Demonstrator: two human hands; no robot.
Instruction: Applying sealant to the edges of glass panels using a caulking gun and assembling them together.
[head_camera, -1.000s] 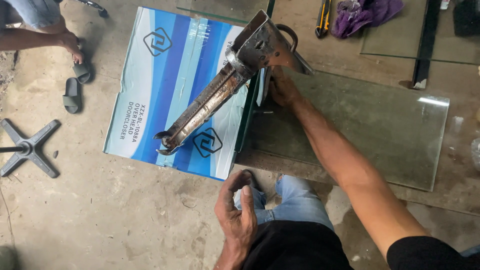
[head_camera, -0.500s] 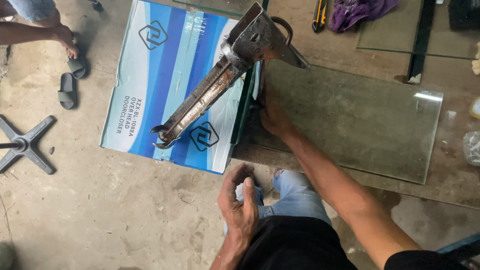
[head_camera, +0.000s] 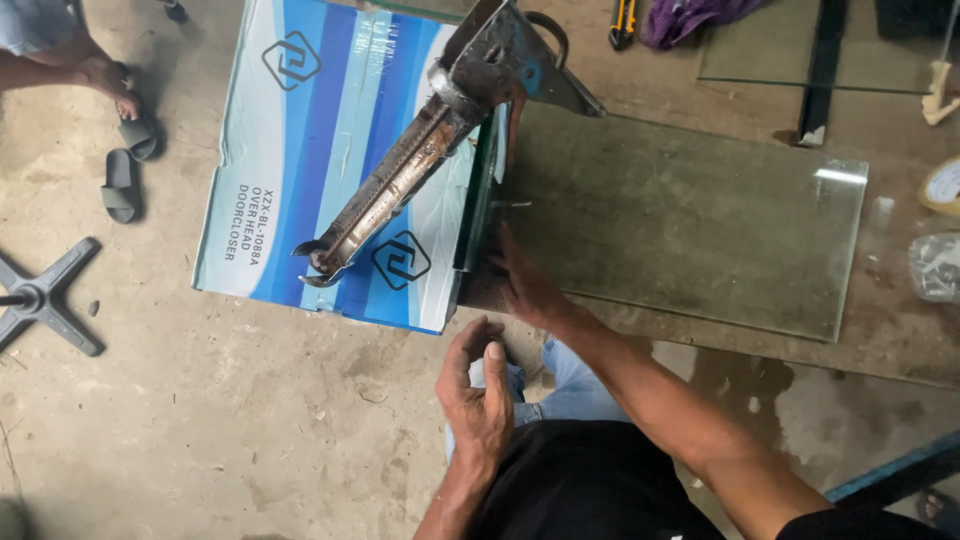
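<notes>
Since the earlier frames the right hand (head_camera: 520, 285) has slid down the edge of the glass pane (head_camera: 690, 215), away from the handle end of the caulking gun (head_camera: 430, 150) and toward the near corner of the sheet, while the left hand (head_camera: 475, 395) has stayed over the knee. Now the right hand lies with fingers spread flat on the glass, pressing its near left corner rather than gripping anything; just beyond those fingers an upright strip of green-edged glass (head_camera: 482, 195) stands along the seam where the flat pane meets the blue and white cardboard box (head_camera: 300, 150). The left hand hangs loosely curled and empty, thumb up, close to the person's denim-clad knee and well short of the box. Up and to the left of the right hand, the rusty caulking gun rests untouched across the box, its nozzle end pointing away from the glass (no tube of sealant is clearly visible in it). As a judgement, the work looks to be at an early, positioning stage: the pane lies flat on the concrete floor, the upright piece is set against it, and the right hand seems to steady the joint, but no bead of sealant can be made out along the seam, so sealing appears to remain undone.
</notes>
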